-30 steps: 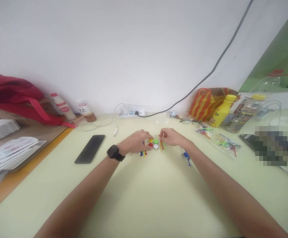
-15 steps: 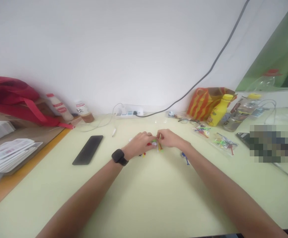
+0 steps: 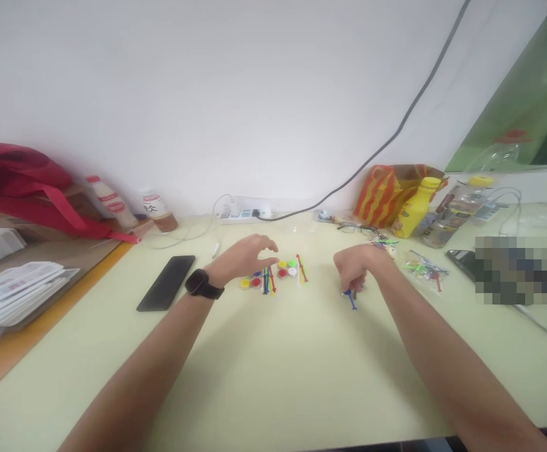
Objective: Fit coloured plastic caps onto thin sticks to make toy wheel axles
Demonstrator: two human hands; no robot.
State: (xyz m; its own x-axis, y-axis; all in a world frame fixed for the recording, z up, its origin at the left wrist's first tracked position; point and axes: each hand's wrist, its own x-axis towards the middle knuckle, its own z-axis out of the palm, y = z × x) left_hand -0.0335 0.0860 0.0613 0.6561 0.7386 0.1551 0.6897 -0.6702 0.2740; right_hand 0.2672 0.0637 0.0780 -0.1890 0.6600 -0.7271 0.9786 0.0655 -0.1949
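Note:
My left hand (image 3: 249, 254) hovers over the table, thumb and fingers apart, holding nothing. Below and beside it lie small round plastic pieces, among them a yellow one (image 3: 244, 284), a red one (image 3: 255, 282) and a white one (image 3: 292, 272). A row of thin coloured plastic sticks (image 3: 268, 280) lies close together near that hand. Farther right are a few more sticks (image 3: 303, 269), red, yellow and white. My right hand (image 3: 354, 267) points down with fingers curled together at the top of a blue plastic stick (image 3: 352, 302); its fingertips are partly hidden.
A black phone (image 3: 166, 284) lies at left, near stacked papers (image 3: 24, 292). Behind are a power strip (image 3: 244, 212), eyeglasses (image 3: 355, 228) and bottles, including a yellow bottle (image 3: 417, 207). A clear bag of coloured pieces (image 3: 426, 271) lies at right.
My hands have parted from the middle. The left drew back left and opened, uncovering the discs and sticks. The right moved right and down onto the blue stick.

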